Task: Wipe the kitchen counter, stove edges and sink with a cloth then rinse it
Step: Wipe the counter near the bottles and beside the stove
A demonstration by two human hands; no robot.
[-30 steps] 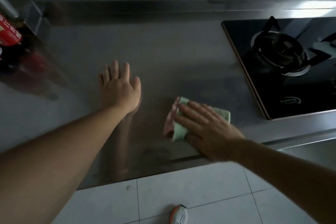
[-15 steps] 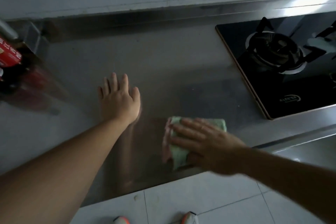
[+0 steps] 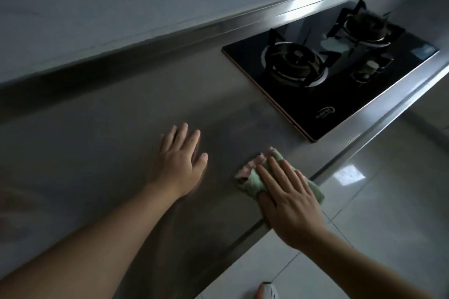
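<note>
Right hand point(image 3: 289, 199): fingers straight and together, palm flat, pressing the cloth point(image 3: 257, 177) onto the desk point(image 3: 109, 153). No pinch, no curl. Left hand point(image 3: 179, 165): fingers spread, palm down, resting on the desk just beside the right hand, bracing, holding nothing.

Cloth is under the right-hand fingers, at the desk's near front edge, bunched; green with a pink edge poking out past the fingertips. Part of it is hidden by the palm.

Step in hand, as I read it: wiping the desk top. Stove edges and sink not reached yet; sink not in view.

Doing it well:
- keep the palm flat so the whole cloth stays in contact, not just the fingertip end
- overlapping strokes, work from the left hand toward the stove point(image 3: 323, 85)
- follow the front lip with the cloth edge; heel of the right hand already overhangs it, so easy to slip off
- flatten the bunched cloth before the stove rim, thin fold gets into the seam better

Cloth axis: long axis runs roughly along the right-hand fingers, pink end pointing away from the wrist toward the stove's near corner, green end back toward the desk edge. Lies flat, not lifted.

Stove sits beyond the right hand, well apart from the cloth. 2 burners visible.
</note>
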